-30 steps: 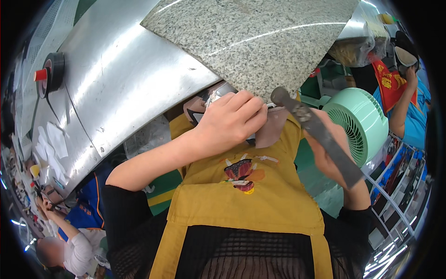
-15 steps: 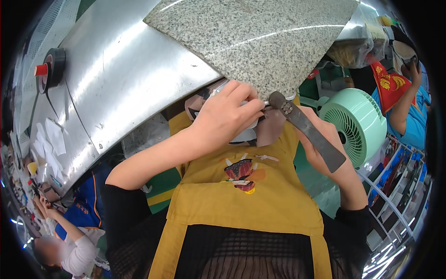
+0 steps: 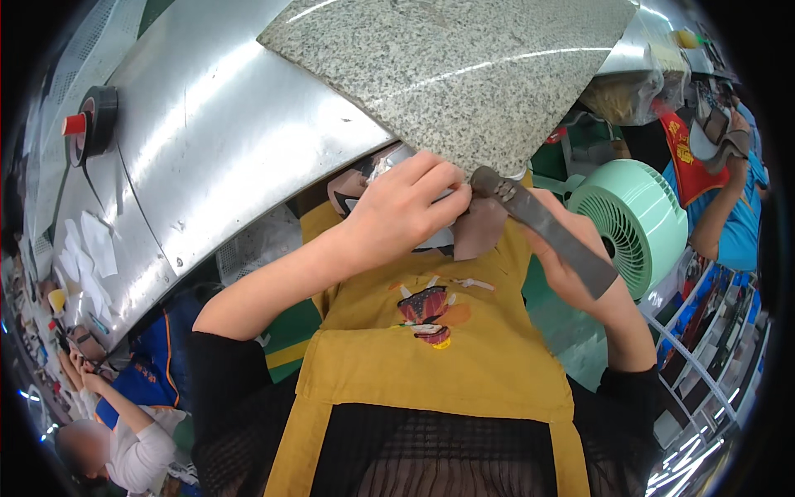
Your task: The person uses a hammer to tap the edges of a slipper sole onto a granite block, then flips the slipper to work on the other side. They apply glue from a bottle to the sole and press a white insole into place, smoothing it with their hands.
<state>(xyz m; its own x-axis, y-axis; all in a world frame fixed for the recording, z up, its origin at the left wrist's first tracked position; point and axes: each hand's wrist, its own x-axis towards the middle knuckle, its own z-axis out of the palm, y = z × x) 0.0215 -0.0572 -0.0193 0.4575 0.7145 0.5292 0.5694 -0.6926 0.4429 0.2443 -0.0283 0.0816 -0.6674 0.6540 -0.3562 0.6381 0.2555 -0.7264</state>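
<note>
With curled, pinching fingers, my left hand (image 3: 406,203) grips a dusky-pink leather-like piece (image 3: 480,228) with black and white parts. It lies at the front corner of the granite slab (image 3: 464,74), over my lap, and my fingers cover much of it. My right hand (image 3: 567,244) is closed round a dark metal hammer (image 3: 556,236), whose handle is mostly hidden. The hammer's round end is beside my left fingertips, and its broad flat end points back toward my right forearm. I cannot tell whether the round end touches the piece.
A steel table (image 3: 240,124) extends left, bearing a black tape roll (image 3: 101,120) and white paper scraps (image 3: 91,257). A mint-green fan (image 3: 633,219) stands close to my right forearm, above a wire rack (image 3: 704,348). Co-workers sit at far right and lower left.
The hammer's round end has shifted slightly left and down, toward my left fingertips. My left hand has barely moved and keeps its grip. The co-worker at right now holds up a grey-brown item.
</note>
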